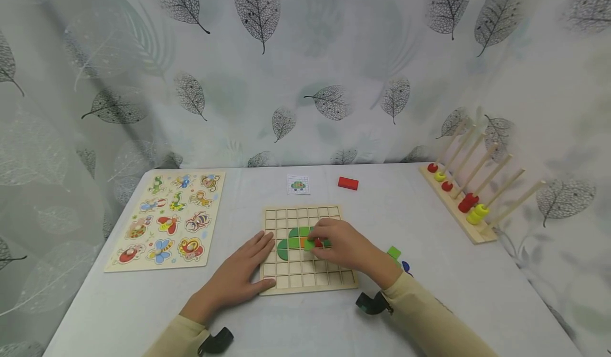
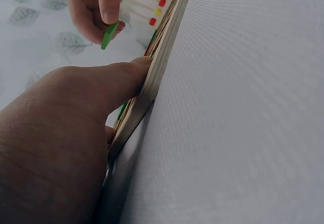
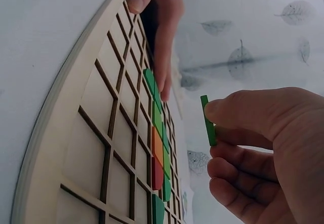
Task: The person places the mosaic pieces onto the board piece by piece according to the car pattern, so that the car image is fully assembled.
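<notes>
A wooden grid board point(image 1: 286, 281) lies flat on the table, with green, orange and red tiles set in its middle squares. My right hand point(image 1: 341, 244) pinches a thin green square tile point(image 3: 208, 120) between thumb and fingers, held above the board and apart from it. On the board's left edge rests my left hand point(image 1: 241, 269), its fingers spread and the thumb point(image 2: 129, 75) along the near corner. In the right wrist view an orange tile point(image 3: 157, 144) and a red tile point(image 3: 157, 173) sit among the green ones.
Behind the board are a small pattern card point(image 1: 298, 185) and a red block point(image 1: 348, 183). An insect puzzle board point(image 1: 157, 268) lies at left. A peg rack with red and yellow beads point(image 1: 453, 203) stands at right. Loose green tiles point(image 1: 394, 252) and blue pieces point(image 1: 406, 266) lie by my right forearm.
</notes>
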A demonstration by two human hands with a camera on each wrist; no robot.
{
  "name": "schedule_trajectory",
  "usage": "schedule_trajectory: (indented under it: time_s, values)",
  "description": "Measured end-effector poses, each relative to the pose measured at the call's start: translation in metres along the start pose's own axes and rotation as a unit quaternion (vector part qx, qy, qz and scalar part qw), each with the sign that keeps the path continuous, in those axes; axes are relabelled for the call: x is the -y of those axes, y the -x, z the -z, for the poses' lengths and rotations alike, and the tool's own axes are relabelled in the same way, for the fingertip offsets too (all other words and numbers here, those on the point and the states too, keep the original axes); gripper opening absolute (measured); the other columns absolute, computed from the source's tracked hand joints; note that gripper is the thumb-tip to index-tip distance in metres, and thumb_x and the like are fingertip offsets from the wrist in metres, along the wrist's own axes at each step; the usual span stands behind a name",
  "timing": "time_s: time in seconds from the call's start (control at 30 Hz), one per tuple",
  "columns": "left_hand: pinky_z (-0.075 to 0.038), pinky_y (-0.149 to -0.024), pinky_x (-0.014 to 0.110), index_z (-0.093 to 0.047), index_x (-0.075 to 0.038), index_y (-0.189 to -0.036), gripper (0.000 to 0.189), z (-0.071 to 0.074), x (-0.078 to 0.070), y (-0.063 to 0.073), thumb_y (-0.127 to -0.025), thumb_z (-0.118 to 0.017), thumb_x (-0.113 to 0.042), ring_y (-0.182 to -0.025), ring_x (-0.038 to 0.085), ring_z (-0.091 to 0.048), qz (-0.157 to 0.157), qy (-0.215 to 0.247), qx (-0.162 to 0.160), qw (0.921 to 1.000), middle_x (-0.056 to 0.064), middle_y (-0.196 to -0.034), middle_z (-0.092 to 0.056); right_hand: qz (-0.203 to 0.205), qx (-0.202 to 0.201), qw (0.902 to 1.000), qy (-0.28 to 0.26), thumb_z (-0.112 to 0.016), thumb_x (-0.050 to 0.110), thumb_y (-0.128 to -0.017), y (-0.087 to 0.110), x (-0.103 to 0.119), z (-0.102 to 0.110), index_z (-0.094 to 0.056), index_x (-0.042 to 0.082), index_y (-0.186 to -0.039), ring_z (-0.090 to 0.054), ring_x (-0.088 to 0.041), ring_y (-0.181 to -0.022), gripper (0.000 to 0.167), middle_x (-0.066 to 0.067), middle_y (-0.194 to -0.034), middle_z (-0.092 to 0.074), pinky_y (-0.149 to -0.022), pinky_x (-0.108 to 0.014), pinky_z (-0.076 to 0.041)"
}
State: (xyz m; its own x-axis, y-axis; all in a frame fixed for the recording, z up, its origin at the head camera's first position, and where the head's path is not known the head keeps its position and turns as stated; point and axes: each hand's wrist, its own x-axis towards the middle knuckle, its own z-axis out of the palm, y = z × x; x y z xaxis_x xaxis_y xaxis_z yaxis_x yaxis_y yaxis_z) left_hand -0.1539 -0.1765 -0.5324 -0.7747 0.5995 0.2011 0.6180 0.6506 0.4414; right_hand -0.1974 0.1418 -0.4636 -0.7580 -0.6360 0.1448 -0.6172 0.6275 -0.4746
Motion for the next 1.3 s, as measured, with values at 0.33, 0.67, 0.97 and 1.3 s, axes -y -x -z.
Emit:
schedule_trajectory:
  time_s: [0.33,0.67,0.97,1.3]
  values:
    - [-0.032,-0.126,0.055,-0.039,-0.007,-0.169,0.091,0.000,0.000,0.000,-0.101,-0.069,-0.059,-0.164,0.030,-0.021,0.001,-0.001,0.001,1.0000,0.006,-0.177,-0.030,0.023,-0.002,0.9997,0.001,-0.086,0.018,-0.094,-0.009,0.003,-0.009,-0.083,0.013,-0.112,-0.061,-0.015,-0.088,0.019,0.006,-0.102,-0.070,-0.078,-0.028,-0.056]
    - [-0.033,-0.126,0.056,-0.039,-0.007,-0.169,0.090,0.000,-0.001,0.000,-0.101,-0.069,-0.058,-0.164,0.030,-0.022,-0.002,-0.007,-0.002,1.0000,0.006,-0.177,-0.031,-0.003,0.000,1.0000,-0.007,-0.087,0.020,-0.094,-0.013,0.012,-0.022,-0.083,0.015,-0.111,-0.061,-0.007,-0.087,0.018,0.007,-0.100,-0.069,-0.078,-0.025,-0.057]
    - [-0.033,-0.126,0.056,-0.040,-0.005,-0.168,0.090,0.000,-0.001,0.000,-0.101,-0.070,-0.057,-0.164,0.031,-0.023,-0.007,-0.008,-0.005,0.9999,0.007,-0.176,-0.031,0.007,0.001,0.9998,0.017,-0.087,0.025,-0.095,-0.016,0.009,-0.034,-0.083,0.014,-0.111,-0.059,-0.006,-0.085,0.020,0.008,-0.098,-0.068,-0.077,-0.025,-0.055]
    - [-0.032,-0.126,0.056,-0.040,-0.005,-0.168,0.091,0.000,-0.001,0.000,-0.100,-0.070,-0.057,-0.164,0.031,-0.022,-0.003,-0.008,-0.003,1.0000,0.007,-0.176,-0.032,-0.017,0.025,0.9992,0.027,-0.084,0.026,-0.097,-0.015,0.011,-0.042,-0.082,0.016,-0.116,-0.059,-0.007,-0.092,0.021,0.009,-0.104,-0.068,-0.083,-0.025,-0.056]
